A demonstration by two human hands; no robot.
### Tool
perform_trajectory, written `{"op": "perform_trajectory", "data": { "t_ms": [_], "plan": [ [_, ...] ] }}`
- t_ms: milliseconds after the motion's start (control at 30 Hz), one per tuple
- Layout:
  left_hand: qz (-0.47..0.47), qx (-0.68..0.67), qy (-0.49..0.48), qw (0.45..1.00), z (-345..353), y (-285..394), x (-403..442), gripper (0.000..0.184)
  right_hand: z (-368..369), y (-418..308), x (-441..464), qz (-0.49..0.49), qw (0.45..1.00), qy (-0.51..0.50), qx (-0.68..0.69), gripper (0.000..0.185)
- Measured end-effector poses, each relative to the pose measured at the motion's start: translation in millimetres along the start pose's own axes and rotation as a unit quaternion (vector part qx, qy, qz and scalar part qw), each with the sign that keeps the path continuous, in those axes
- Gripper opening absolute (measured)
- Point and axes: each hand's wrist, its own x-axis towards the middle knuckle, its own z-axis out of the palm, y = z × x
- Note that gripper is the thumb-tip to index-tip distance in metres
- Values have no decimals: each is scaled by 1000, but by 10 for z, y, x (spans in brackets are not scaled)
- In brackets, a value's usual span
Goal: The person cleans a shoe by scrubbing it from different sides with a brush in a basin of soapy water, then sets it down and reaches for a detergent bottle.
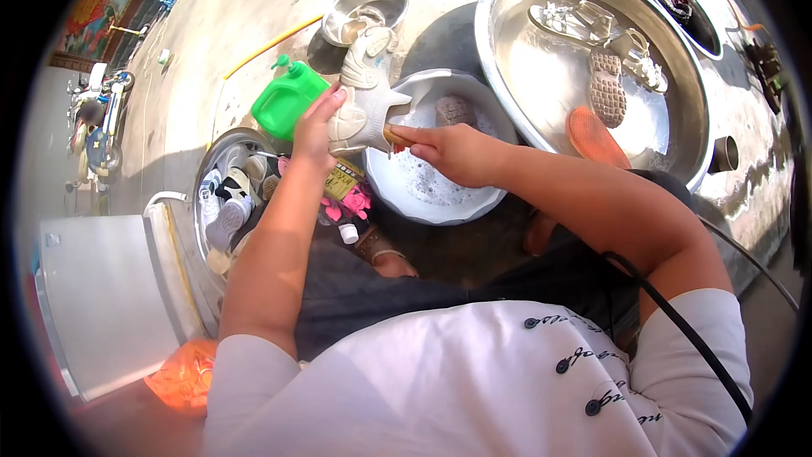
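Observation:
My left hand (316, 129) is closed around the side of a whitish shoe (369, 93), held up over the left rim of a white basin (381, 189). My right hand (448, 151) grips the wooden handle of a brush (396, 139), whose reddish bristles show only in part against the shoe's lower end. Foamy water and a brownish shoe or brush (455, 110) are in the basin. A green jug (288, 100) stands just left of my left hand.
A large metal tub (518, 110) at the right holds sandals and soles. A small metal bowl (391, 8) is behind the shoe. Several shoes fill a metal basin (201, 203) at the left, near a white box (106, 296) and an orange bag (188, 377).

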Motion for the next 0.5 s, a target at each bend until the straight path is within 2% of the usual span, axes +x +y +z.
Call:
{"op": "perform_trajectory", "data": {
  "t_ms": [33,67,100,133,167,200,233,267,333,367,400,467,500],
  "plan": [
    [2,-1,3,1000,-16,-13,-21,59,-39,-153,-58,84,988,-62,110,41],
    [10,1,12,1000,-33,-23,-46,55,-98,-300,-102,166,954,-120,220,41],
    [14,6,21,1000,-23,-21,-70,52,-151,-258,-121,201,889,-160,380,39],
    [12,8,20,1000,-45,-4,-79,52,-182,-207,-123,231,795,-196,525,37],
    [0,-43,-13,999,-71,33,-81,48,-195,-196,-97,231,795,-196,525,37],
    [-10,-96,-45,994,-80,62,-77,45,-215,-192,-65,206,705,-185,653,34],
    [-1,-75,-48,996,-70,83,-58,43,-229,-202,-39,176,597,-169,764,30],
    [2,-77,-47,996,-52,83,-55,43,-227,-220,-17,177,600,-172,761,30],
    [5,-64,-13,998,83,104,-65,44,-238,-270,13,177,484,-165,841,23],
    [4,-64,-14,998,53,120,-35,44,-273,-273,-14,190,559,-161,791,28],
    [-4,-93,-34,995,1,179,-17,44,-277,-306,-48,190,558,-159,792,28],
    [-11,-118,-57,991,-42,216,54,44,-270,-373,-84,207,725,-208,623,36],
    [11,-82,-76,994,-14,270,2,44,-286,-404,-74,206,855,-170,445,43]
  ]
}}
